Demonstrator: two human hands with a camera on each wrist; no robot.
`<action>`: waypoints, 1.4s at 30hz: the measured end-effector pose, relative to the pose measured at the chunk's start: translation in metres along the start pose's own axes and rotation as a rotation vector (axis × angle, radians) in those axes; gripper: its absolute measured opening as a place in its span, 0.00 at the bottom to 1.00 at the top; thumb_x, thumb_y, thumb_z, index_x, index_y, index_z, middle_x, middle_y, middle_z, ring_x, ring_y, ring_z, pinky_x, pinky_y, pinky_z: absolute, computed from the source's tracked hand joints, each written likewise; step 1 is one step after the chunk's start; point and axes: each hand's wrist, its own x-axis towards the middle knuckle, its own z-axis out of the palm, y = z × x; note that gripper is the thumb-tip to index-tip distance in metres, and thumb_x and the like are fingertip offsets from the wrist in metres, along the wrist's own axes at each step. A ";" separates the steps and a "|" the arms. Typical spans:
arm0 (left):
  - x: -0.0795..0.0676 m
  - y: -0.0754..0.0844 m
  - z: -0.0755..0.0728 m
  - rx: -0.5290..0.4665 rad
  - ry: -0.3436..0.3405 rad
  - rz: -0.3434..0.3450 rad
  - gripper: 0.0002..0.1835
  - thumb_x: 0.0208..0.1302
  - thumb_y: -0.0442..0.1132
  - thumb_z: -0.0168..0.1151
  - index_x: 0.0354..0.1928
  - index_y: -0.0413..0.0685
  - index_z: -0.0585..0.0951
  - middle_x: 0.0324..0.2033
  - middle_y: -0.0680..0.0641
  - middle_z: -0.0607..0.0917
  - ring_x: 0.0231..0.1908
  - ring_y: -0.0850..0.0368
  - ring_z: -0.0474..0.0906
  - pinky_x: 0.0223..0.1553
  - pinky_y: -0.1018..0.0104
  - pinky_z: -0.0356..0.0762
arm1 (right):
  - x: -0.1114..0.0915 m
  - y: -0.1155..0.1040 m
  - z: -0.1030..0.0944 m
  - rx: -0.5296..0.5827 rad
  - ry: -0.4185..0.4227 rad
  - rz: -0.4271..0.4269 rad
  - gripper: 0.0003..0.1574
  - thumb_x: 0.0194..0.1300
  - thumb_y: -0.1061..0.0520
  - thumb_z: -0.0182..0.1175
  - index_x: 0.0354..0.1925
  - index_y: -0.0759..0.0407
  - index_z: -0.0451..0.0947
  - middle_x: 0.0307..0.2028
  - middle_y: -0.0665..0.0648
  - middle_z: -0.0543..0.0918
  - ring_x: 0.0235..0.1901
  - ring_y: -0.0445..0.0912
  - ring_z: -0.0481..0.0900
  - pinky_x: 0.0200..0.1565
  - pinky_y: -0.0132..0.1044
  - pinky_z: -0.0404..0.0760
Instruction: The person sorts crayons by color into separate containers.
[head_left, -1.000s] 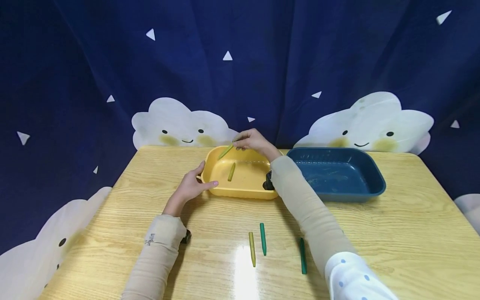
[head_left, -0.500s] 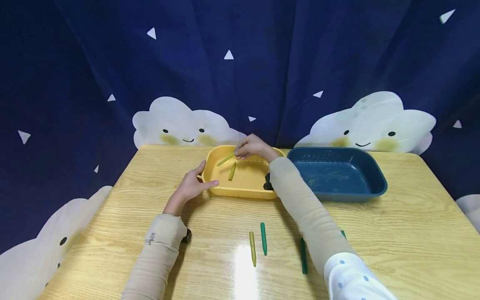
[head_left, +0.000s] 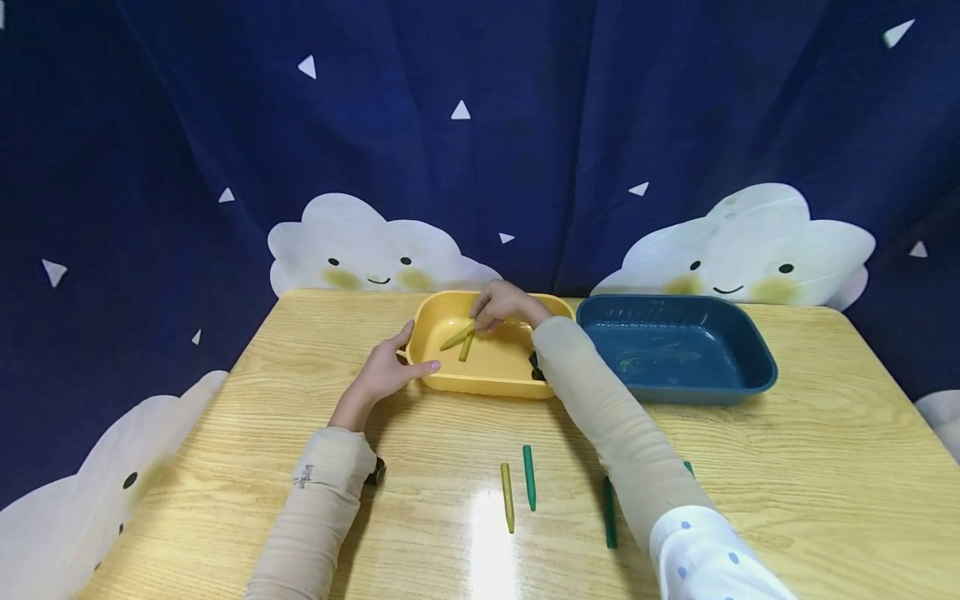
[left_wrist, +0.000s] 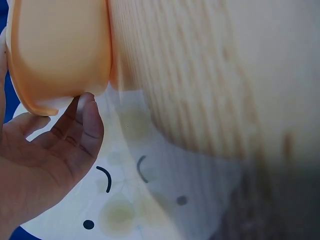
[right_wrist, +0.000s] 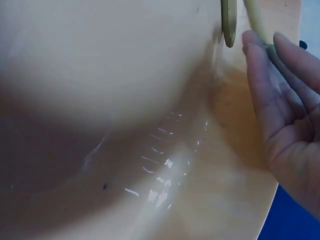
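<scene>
A yellow tray (head_left: 525, 385) stands at the table's far middle. My left hand (head_left: 390, 371) grips its near left corner, thumb on the rim (left_wrist: 40, 107) and fingers against the outer wall. Low inside the tray, my right hand (head_left: 498, 308) pinches an olive-yellow crayon (head_left: 457, 336) by one end; its free end points left and down towards the tray floor. A second olive crayon (head_left: 467, 347) lies on the floor right beside it. In the right wrist view both crayons (right_wrist: 229, 22) show at the top, by my fingertips (right_wrist: 255, 45).
A dark blue tray (head_left: 757, 367) stands just right of the yellow one. Nearer me on the wooden table (head_left: 825, 467) lie an olive crayon (head_left: 507, 497), a green crayon (head_left: 529, 477) and another green one (head_left: 609, 512) partly behind my right sleeve.
My right hand has come down from above the tray's far rim, carrying the crayon into the tray beside the one lying there. The left hand has stayed on the corner.
</scene>
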 end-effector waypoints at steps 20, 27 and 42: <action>-0.002 0.002 -0.003 0.008 -0.019 -0.024 0.51 0.54 0.51 0.66 0.70 0.40 0.46 0.52 0.35 0.72 0.40 0.48 0.76 0.40 0.60 0.75 | -0.024 -0.044 -0.025 0.100 0.005 -0.107 0.21 0.54 0.66 0.64 0.47 0.74 0.76 0.38 0.68 0.82 0.32 0.50 0.82 0.38 0.39 0.80; -0.002 0.003 -0.001 0.005 -0.021 -0.025 0.51 0.54 0.51 0.66 0.70 0.40 0.47 0.54 0.36 0.72 0.41 0.48 0.75 0.42 0.59 0.74 | -0.041 -0.051 -0.030 0.138 0.023 -0.168 0.20 0.55 0.65 0.63 0.47 0.73 0.76 0.42 0.72 0.79 0.37 0.58 0.81 0.38 0.40 0.80; -0.001 0.001 -0.001 -0.003 -0.021 0.000 0.50 0.54 0.50 0.66 0.69 0.38 0.47 0.54 0.35 0.71 0.41 0.48 0.75 0.41 0.59 0.74 | -0.072 -0.061 -0.028 0.179 0.024 -0.236 0.20 0.56 0.65 0.62 0.48 0.73 0.75 0.37 0.67 0.82 0.32 0.54 0.82 0.38 0.41 0.80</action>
